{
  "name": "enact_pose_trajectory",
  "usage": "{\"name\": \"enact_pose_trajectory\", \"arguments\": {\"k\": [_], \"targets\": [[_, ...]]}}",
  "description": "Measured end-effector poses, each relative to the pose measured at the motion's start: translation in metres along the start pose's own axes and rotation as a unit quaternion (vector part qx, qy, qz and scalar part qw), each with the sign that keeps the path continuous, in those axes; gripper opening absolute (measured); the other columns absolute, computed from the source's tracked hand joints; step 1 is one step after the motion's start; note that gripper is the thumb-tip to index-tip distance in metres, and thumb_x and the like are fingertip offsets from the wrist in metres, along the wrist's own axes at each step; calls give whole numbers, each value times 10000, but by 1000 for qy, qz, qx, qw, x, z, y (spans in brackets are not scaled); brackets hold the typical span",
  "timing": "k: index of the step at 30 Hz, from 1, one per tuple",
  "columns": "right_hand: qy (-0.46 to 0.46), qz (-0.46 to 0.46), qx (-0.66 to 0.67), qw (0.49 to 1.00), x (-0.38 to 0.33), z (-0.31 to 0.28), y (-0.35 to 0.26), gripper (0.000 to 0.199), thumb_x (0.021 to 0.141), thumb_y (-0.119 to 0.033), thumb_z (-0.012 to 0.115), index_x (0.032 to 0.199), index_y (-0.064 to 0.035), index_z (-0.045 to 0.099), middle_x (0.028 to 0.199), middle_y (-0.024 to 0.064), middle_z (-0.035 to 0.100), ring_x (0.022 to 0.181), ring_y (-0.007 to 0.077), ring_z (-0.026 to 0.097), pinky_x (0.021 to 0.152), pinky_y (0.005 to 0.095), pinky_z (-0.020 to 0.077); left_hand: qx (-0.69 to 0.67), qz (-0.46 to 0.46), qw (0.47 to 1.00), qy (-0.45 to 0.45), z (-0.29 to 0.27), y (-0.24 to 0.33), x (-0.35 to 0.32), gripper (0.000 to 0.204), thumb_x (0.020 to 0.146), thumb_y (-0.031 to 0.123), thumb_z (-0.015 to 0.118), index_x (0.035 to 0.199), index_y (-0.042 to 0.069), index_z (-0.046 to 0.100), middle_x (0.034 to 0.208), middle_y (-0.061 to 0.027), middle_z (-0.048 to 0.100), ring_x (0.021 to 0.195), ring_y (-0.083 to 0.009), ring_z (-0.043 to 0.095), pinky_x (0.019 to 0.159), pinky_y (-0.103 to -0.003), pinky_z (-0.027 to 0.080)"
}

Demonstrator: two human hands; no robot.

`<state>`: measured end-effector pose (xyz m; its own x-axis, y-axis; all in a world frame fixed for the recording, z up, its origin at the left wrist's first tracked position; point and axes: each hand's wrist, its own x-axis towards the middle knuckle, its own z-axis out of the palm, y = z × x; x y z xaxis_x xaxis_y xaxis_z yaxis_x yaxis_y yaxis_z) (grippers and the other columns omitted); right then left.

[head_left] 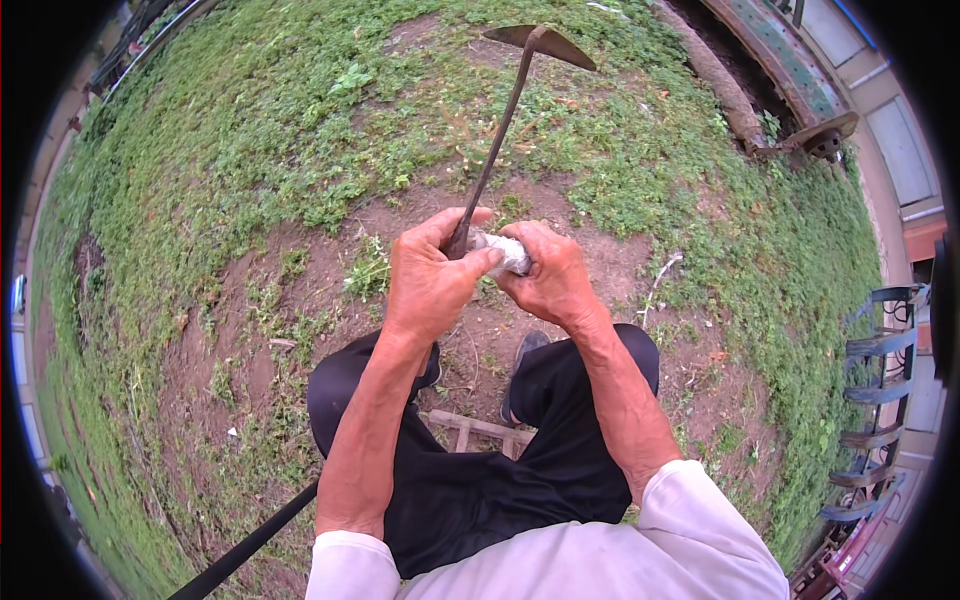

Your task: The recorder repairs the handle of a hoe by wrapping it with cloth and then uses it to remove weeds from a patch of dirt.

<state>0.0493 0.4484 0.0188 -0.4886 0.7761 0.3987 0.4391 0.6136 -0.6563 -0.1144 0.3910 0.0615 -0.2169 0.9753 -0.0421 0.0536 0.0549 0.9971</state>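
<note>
A hand hoe with a thin dark metal shaft (500, 130) and a pointed rusty blade (545, 42) stands upright in front of me, blade at the top. Its handle end is wrapped in white cloth (508, 250). My left hand (428, 275) grips the base of the shaft, thumb pressed on the cloth. My right hand (548, 275) closes around the cloth-wrapped handle from the right. Both hands touch each other over bare soil, above my knees in black trousers.
Patchy green weeds (260, 130) surround a bare dirt patch (330, 260). A small wooden stool (470, 430) is under me. A dark pole (250, 545) lies at lower left. A rusty metal frame (800, 100) and blue metal racks (870, 400) stand at the right.
</note>
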Motion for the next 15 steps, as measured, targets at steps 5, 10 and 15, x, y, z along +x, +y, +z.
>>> {"name": "enact_pose_trajectory", "arguments": {"k": [5, 10, 15], "targets": [[-27, 27, -8, 999, 0, -1, -2, 312, 670, -123, 761, 951, -67, 637, 831, 137, 647, 769, 346, 667, 655, 421, 533, -8, -9, 1000, -15, -4, 7, 0, 359, 818, 64, 777, 1154, 6, 666, 755, 32, 635, 580, -11, 512, 506, -189, 413], [-20, 62, -2, 998, 1, -3, -3, 293, 662, -125, 773, 911, -63, 631, 801, 142, 640, 750, 352, 664, 647, 414, 526, -135, 6, 990, 40, -10, 6, 6, 237, 899, 135, 724, 1081, -5, 667, 726, -45, 678, 460, -37, 512, 405, -187, 388], [-65, 71, 77, 992, -2, -6, -7, 304, 678, -134, 790, 927, -44, 641, 802, 142, 657, 758, 335, 677, 655, 393, 523, -211, 27, 965, 154, -25, 13, 21, 170, 912, 185, 715, 926, 33, 640, 692, -64, 665, 438, -45, 496, 395, -200, 389]]}}
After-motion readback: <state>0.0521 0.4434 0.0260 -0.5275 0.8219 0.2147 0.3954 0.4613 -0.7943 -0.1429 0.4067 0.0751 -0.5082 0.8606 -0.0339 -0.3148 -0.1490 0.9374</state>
